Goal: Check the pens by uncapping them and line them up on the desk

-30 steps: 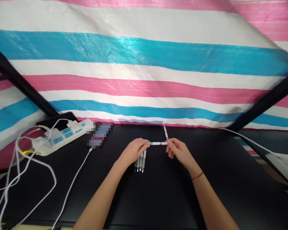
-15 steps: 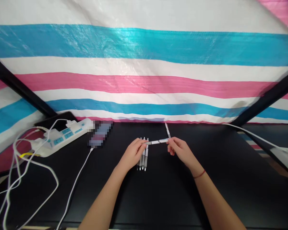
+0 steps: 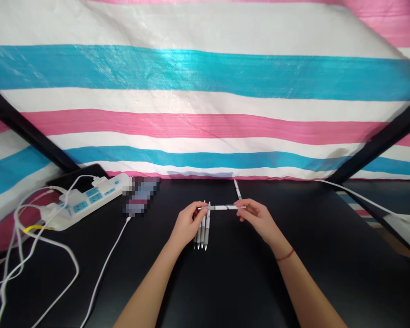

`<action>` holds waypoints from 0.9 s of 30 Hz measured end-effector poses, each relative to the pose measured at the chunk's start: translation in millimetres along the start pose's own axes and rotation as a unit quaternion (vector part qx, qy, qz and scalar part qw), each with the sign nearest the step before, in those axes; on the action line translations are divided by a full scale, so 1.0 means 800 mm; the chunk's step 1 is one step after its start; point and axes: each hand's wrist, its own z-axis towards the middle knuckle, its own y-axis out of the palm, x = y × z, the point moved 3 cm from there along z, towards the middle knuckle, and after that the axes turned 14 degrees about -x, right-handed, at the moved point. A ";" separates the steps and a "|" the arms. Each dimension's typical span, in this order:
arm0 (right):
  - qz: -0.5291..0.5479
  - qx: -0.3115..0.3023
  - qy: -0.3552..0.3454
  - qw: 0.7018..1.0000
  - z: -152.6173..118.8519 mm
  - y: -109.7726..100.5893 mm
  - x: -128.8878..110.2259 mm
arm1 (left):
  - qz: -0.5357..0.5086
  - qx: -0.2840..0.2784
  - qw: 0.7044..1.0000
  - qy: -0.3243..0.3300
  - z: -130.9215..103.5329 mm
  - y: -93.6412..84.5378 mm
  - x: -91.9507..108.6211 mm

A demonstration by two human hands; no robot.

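A slim white pen (image 3: pixel 221 207) with dark markings is held level between my two hands. My left hand (image 3: pixel 188 221) pinches its left end between thumb and fingers, and my right hand (image 3: pixel 256 217) grips the right end. Below and beside my left hand lie several white pens with grey grips (image 3: pixel 202 233), side by side on the black table, tips toward me; my fingers hide part of them. Another white pen (image 3: pixel 237 188) lies beyond my right hand, slanting away toward the back of the table.
At the left, a white power strip (image 3: pixel 92 200) with plugs and tangled white cables (image 3: pixel 73 255) rests on the table (image 3: pixel 253 287). A blurred phone (image 3: pixel 141 196) is connected to a white cable. Striped sheeting (image 3: pixel 205 123) hangs behind, and a white cable (image 3: pixel 358 199) runs at the right.
The held pen has gone from slightly tilted to nearly level, and my left fingers have shifted on its end. The whole view has moved slightly, with the table lower in frame.
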 end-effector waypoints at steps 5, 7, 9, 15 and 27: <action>-0.019 0.006 0.064 0.998 0.003 -0.002 0.012 | -0.027 0.005 1.000 -0.003 0.000 0.003 -0.002; -0.038 -0.006 0.064 0.997 0.003 -0.002 0.012 | -0.032 0.004 0.999 -0.005 0.001 0.004 -0.003; -0.028 -0.009 0.040 0.999 0.001 -0.001 0.008 | -0.037 0.009 0.999 -0.007 0.001 0.004 -0.003; 0.022 0.001 0.047 0.999 0.001 0.004 0.005 | -0.053 0.012 0.998 -0.019 0.002 0.003 -0.005; 0.010 -0.017 0.058 0.998 0.005 0.002 0.018 | -0.063 0.004 0.998 -0.023 0.002 0.007 -0.008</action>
